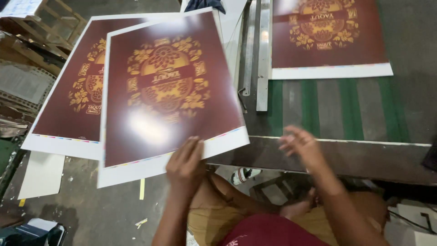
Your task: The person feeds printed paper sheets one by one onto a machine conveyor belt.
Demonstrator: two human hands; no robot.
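My left hand (185,160) grips the near white edge of a large glossy printed sheet (168,86), dark maroon with a gold floral emblem, held up and tilted over the stack. Under it at the left lies another sheet of the same print (68,109). My right hand (301,146) hovers empty with fingers spread, blurred, just over the near edge of the conveyor table (346,157). A third matching sheet (327,41) lies on the table at the upper right.
The table top has green and grey belt strips (350,107) and metal guide rails (261,54) along its left side. Grey concrete floor (82,205) lies below, with paper scraps. Wooden pallets (50,23) stand at the far left. My knees are in the foreground.
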